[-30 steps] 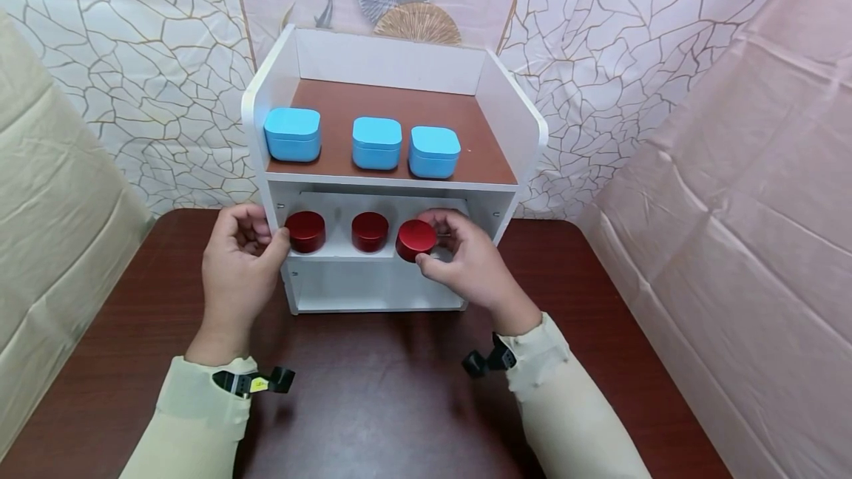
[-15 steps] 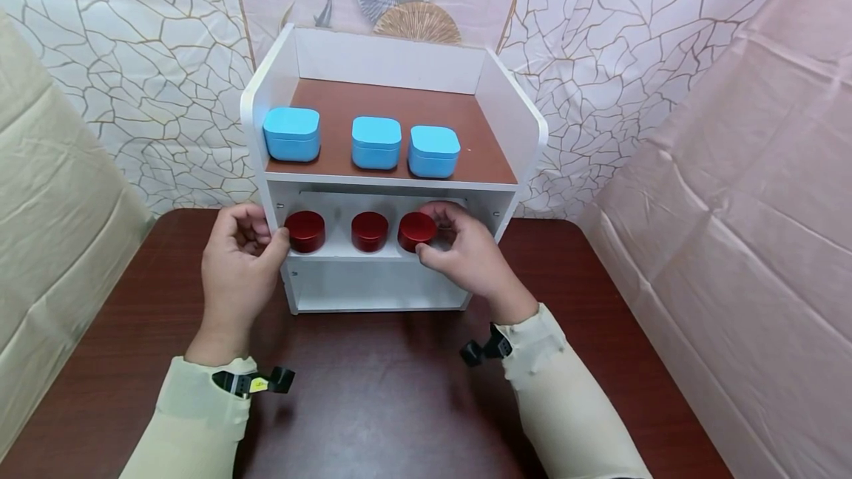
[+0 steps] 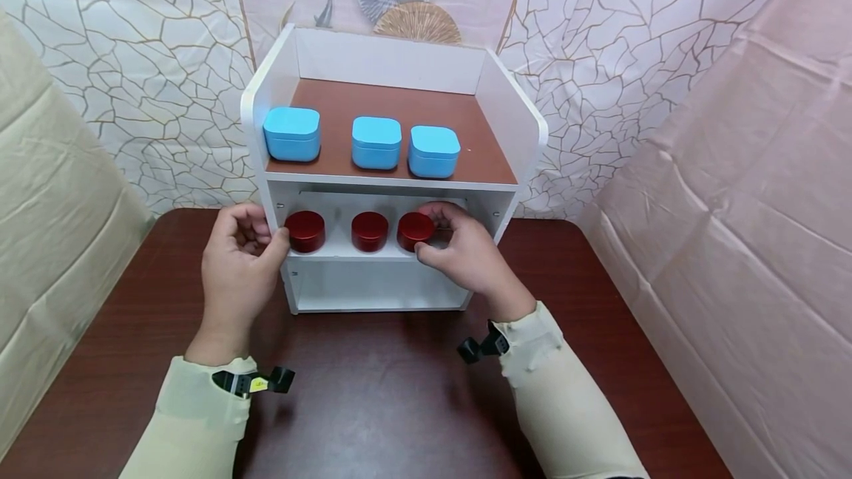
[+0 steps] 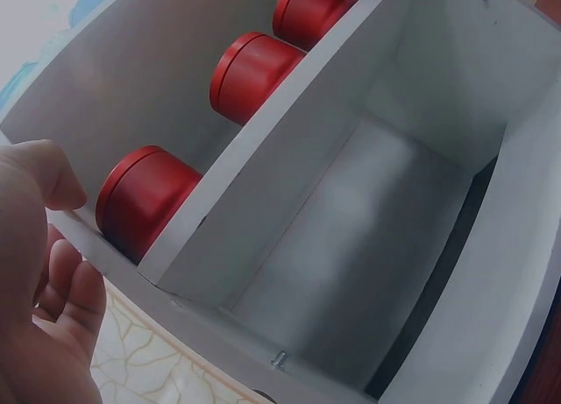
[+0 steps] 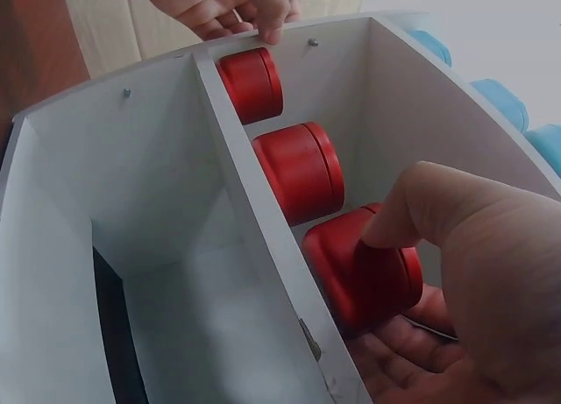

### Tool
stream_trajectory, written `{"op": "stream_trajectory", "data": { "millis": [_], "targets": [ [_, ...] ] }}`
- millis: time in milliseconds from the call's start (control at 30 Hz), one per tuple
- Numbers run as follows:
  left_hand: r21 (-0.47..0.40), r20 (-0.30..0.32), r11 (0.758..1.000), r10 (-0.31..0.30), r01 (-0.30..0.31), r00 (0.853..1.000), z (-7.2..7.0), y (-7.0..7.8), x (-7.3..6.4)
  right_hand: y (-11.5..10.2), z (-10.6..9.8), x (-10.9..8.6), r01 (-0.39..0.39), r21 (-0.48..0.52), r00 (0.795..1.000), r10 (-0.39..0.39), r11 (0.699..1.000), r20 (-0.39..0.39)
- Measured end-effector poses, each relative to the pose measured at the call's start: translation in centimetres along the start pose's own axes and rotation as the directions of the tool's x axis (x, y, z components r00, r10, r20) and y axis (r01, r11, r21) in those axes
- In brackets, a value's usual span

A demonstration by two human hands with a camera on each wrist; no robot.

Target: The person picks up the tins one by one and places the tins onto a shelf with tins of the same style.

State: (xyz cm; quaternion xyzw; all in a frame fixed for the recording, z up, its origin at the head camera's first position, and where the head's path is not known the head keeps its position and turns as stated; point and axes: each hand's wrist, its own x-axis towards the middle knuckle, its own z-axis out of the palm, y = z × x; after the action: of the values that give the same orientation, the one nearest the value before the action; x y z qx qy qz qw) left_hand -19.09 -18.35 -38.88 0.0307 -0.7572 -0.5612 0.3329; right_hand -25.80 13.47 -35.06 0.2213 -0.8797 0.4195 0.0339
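A white shelf unit (image 3: 379,300) carries three round red lidded tins on its middle level. My right hand (image 3: 469,253) holds the rightmost red tin (image 3: 414,232), thumb on the near side and fingers behind it, as the right wrist view shows. That tin appears to rest on the board. At the unit's left side panel, my left hand (image 3: 239,265) grips the edge, with the thumb at the front and the fingers outside. Close by the left thumb stands the left red tin (image 4: 145,198). Between the two sits the middle red tin (image 3: 369,232).
On the brown top level stand three light blue lidded boxes: a left blue box (image 3: 293,134), a middle blue box (image 3: 376,143) and a right blue box (image 3: 434,152). The unit stands on a dark brown table (image 3: 373,398). Light cloth (image 3: 725,191) hangs around it.
My right hand has moved the rightmost red tin up and back onto the middle level, in line with the others, then slightly left. My left hand has stayed on the side panel.
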Motion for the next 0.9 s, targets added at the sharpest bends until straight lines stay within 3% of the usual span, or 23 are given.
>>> {"op": "stream_trajectory", "data": {
  "millis": [300,900],
  "targets": [
    [-0.002,0.000,1.000,0.011,-0.011,1.000,-0.04,-0.04,-0.01,-0.01,0.18,0.16,-0.012,0.004,0.999,0.012,1.000,0.031],
    [0.002,0.004,1.000,0.006,-0.006,1.000,-0.05,0.05,-0.05,-0.28,0.24,-0.04,-0.018,-0.008,1.000,0.018,1.000,0.011]
  ]
}}
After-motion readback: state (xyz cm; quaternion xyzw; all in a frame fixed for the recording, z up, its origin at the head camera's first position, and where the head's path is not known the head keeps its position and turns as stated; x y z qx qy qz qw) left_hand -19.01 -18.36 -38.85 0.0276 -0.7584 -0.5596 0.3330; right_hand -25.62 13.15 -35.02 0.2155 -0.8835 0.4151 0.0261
